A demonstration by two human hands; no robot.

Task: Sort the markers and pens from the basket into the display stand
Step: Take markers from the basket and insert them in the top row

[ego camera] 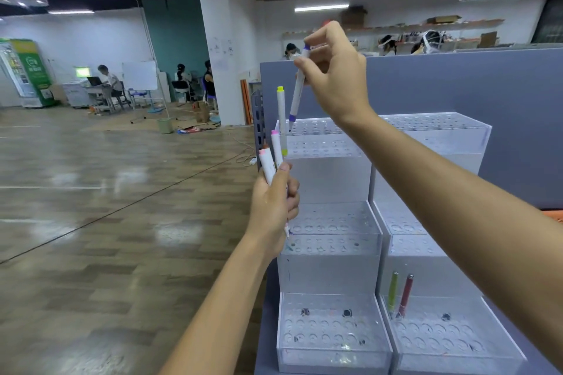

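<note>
Head view: no legible writing. Right hand pinches a purple-tipped marker over the clear acrylic stand; at 7 o'clock, left hand grips round white markers.

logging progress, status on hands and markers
Right hand pinching purple marker, tip over top tier. Left hand gripping pink markers. Yellow marker already slotted. Nothing blocking.
</note>
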